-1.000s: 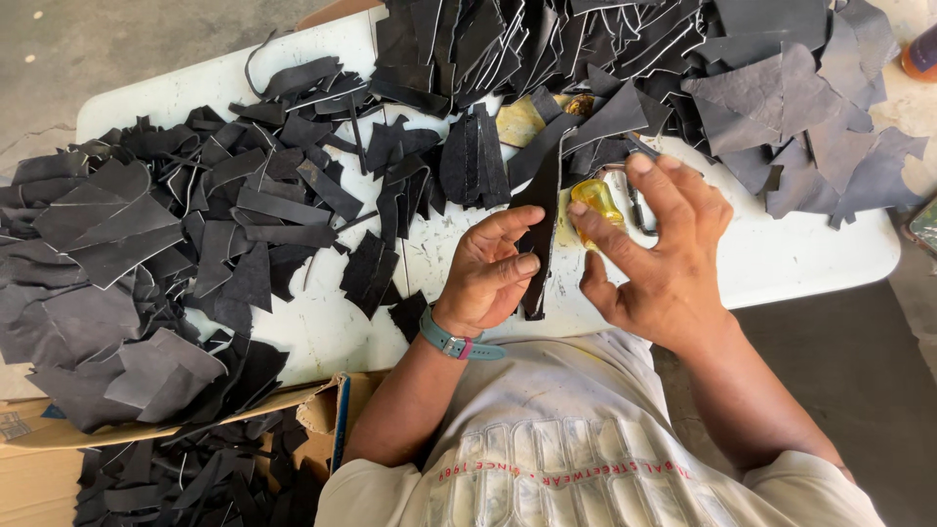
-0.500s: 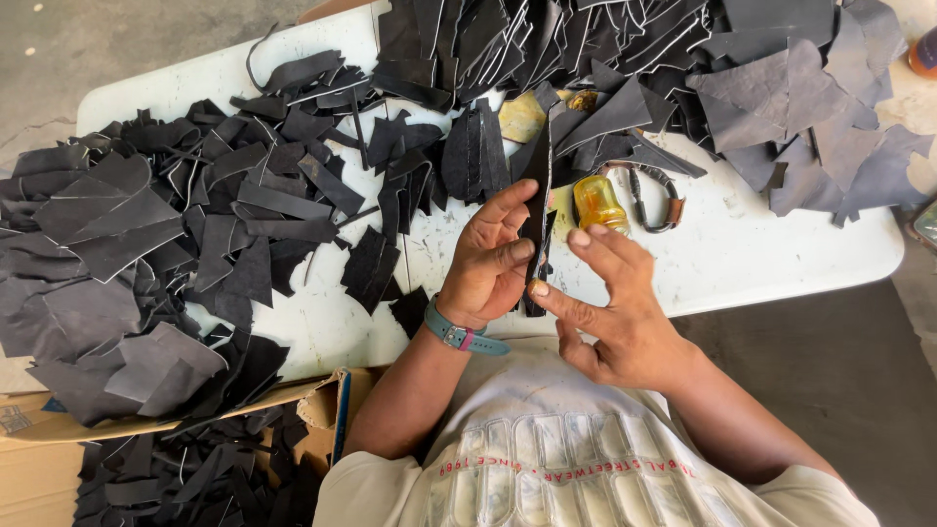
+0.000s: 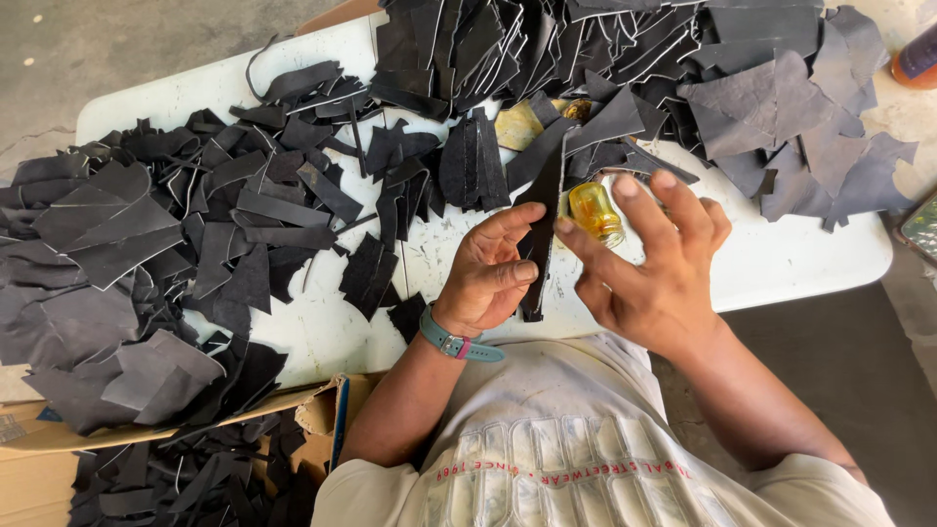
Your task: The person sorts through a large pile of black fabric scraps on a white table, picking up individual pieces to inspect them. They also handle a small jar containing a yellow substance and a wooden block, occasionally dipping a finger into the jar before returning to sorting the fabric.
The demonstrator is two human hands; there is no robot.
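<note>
Heaps of black leather offcuts (image 3: 146, 244) cover the left of the white table (image 3: 800, 263), with more in a cardboard box (image 3: 195, 468) below its edge. The left hand (image 3: 488, 278), a teal wristband (image 3: 459, 344) on it, has curled fingers pinching a long black strip (image 3: 542, 234), which stands upright between thumb and forefinger. The right hand (image 3: 654, 263) touches the strip's upper edge with its forefinger, other fingers spread loosely open. A small amber bottle (image 3: 595, 213) sits just behind them.
</note>
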